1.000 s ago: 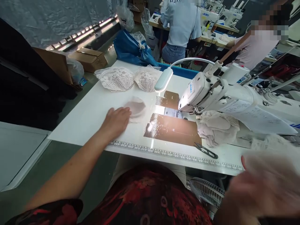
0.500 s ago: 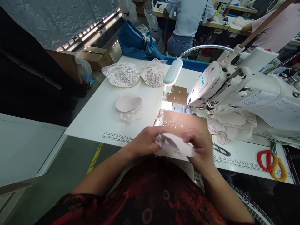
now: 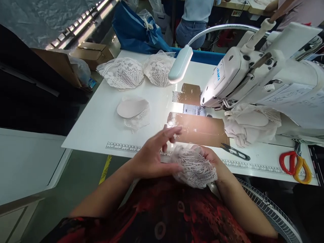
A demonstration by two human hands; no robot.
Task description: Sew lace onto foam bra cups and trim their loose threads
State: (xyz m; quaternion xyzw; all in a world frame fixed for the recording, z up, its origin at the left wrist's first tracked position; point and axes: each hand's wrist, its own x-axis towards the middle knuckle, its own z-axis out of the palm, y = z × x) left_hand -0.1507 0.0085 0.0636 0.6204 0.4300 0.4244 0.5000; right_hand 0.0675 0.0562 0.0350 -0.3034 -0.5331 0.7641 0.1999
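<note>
My right hand (image 3: 212,159) grips one domed white lace cup (image 3: 195,169); my left hand (image 3: 153,156) gapes, thumb against it. Beyond my fingers, two white lace-covered cups (image 3: 125,73).

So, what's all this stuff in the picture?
table: one, white, centre
JUKI sewing machine: one, white, right
gooseneck lamp: one, pale blue, left of machine head
lace cups: two, white, far table edge
smooth-lined cup: one, pale beige with lace, left half
held lace cup: one, white, near side
fabric pile: one, off-white, under machine arm
flat sheets: two, brown, flanking needle area
thread snips: one, black, near edge
scissors: one, red and yellow handles, right end
ruler: one, black markings, near edge
tied bag: one, blue, beyond table
cardboard boxes: at least two, brown, left
fan: one, grey, lower right
co-workers: two, blue and pink clothing, top
left grip: one, bare, fingers spread
right grip: one, bare, on held lace cup
</note>
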